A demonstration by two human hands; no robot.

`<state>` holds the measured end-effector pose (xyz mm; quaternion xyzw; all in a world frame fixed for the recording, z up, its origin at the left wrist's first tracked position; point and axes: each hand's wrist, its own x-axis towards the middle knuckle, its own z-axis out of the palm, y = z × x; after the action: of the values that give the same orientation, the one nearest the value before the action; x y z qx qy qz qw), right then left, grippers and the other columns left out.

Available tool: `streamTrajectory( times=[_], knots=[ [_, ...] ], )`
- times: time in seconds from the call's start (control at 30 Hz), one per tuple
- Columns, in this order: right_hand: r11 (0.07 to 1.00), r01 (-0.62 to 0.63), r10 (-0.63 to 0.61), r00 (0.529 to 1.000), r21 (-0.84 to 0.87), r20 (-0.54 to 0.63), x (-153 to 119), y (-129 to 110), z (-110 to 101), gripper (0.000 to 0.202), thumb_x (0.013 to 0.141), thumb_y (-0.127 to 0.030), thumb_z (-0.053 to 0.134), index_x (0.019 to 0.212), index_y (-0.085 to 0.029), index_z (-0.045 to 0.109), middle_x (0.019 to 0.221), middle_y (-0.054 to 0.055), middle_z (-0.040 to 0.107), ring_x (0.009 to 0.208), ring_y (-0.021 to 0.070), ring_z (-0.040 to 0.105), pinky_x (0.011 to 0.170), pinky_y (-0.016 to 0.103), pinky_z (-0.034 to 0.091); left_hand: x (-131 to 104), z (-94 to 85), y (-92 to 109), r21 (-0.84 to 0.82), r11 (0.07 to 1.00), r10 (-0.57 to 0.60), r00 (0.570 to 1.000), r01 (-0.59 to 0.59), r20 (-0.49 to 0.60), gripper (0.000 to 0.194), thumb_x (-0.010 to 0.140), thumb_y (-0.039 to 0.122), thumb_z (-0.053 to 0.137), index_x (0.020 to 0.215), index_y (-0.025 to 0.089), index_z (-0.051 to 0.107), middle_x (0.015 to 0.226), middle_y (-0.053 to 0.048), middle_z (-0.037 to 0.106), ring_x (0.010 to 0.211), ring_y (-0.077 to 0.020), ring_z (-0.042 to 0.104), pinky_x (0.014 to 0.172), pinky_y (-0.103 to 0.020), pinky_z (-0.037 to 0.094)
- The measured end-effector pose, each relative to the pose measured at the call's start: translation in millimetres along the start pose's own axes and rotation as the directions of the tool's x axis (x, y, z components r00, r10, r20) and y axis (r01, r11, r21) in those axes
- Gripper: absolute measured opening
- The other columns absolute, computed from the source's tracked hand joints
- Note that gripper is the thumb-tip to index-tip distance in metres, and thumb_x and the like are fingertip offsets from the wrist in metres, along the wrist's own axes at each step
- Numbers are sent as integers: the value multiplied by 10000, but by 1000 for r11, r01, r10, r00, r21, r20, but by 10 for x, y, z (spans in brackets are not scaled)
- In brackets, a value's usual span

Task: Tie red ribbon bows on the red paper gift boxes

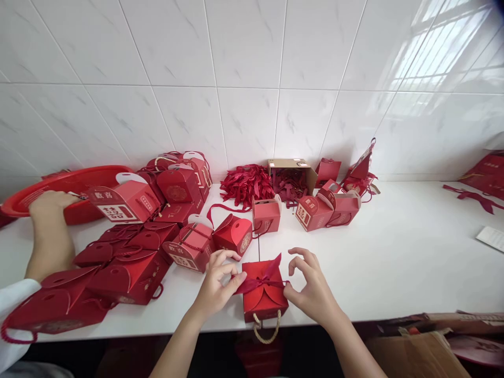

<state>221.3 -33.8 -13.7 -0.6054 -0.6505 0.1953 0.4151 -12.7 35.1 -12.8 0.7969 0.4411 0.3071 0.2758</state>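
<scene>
A small red gift box (252,305) stands near the table's front edge between my hands, a beige rope handle (268,338) hanging over its front. Across its top runs a dark red ribbon (263,282), tied in a bow, one tail pointing up. My left hand (220,283) pinches the ribbon at the left of the knot between thumb and finger. On the other side, my right hand (311,286) has thumb and index finger curled together at the ribbon's right end. Just behind stands another red box (233,234), close to my left fingertips.
Several red boxes (126,273) crowd the left, where another person's hand (53,202) reaches at a red basin (102,176). Loose ribbons (248,186) lie by the wall beside an open carton (311,176). More boxes (315,212) stand right of centre. Cardboard (417,354) lies below the table edge.
</scene>
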Motion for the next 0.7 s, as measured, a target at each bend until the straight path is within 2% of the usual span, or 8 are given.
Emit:
streamTrajectory(
  times=[0.17,0.3,0.37,0.43,0.5,0.57,0.63,0.7],
  knots=[
    [996,-39,36,999,85,39,-51,32,-11,281,627,-44,536,788,-233,403,1281,57,443,1229,272,403,986,465,380,-43,-41,-67,192,980,54,998,-47,-31,329,851,384,556,585,189,548,1129,-71,578,1204,-331,395,993,-546,263],
    [953,-37,-23,981,301,191,-79,198,-37,294,732,-110,566,960,-259,455,1345,55,429,1288,244,396,1056,445,341,-98,11,-123,-91,996,17,996,-9,83,296,898,368,495,663,195,443,1153,-78,556,1136,-246,511,970,-401,390],
    [897,-40,-131,927,440,352,-124,313,-7,613,730,-240,681,1263,-287,381,1454,80,334,1364,261,321,1109,443,290,-121,87,-149,-226,973,-15,992,43,124,283,912,370,470,695,204,396,1167,-84,543,1082,-214,557,939,-347,430],
    [866,-58,-199,870,496,450,-200,406,52,1063,624,-332,803,1463,-272,152,1540,114,178,1422,297,205,1147,450,218,-135,190,-156,-284,956,-43,993,72,108,291,908,381,481,699,207,378,1162,-89,540,1079,-216,563,936,-332,438],
    [865,-101,-144,888,491,437,-292,469,93,1227,593,-336,830,1505,-250,14,1554,134,126,1429,308,182,1151,453,207,-140,307,-142,-325,942,-60,994,87,94,270,901,381,503,718,207,407,1155,-88,548,1096,-223,560,940,-326,439],
    [868,-140,-55,927,477,371,-380,535,53,1168,629,-307,803,1511,-246,40,1537,139,185,1403,305,255,1132,446,259,-144,426,-119,-383,918,-66,992,102,104,154,896,370,525,883,221,489,1187,-87,550,1100,-222,565,931,-322,452],
    [883,-158,-1,940,442,340,-445,654,-104,1101,612,-287,804,1499,-244,154,1501,136,279,1360,315,337,1116,441,297,-154,535,-121,-446,888,-64,991,111,119,323,898,363,530,1188,268,427,1262,-96,526,1085,-216,580,905,-326,475],
    [901,-209,104,955,381,278,-471,845,-347,1045,598,-323,803,1474,-239,239,1444,139,375,1307,333,405,1102,459,318,-170,624,-171,-464,878,-66,990,118,127,506,907,366,513,1348,303,273,1307,-107,502,1068,-212,593,892,-338,486]
  ],
)
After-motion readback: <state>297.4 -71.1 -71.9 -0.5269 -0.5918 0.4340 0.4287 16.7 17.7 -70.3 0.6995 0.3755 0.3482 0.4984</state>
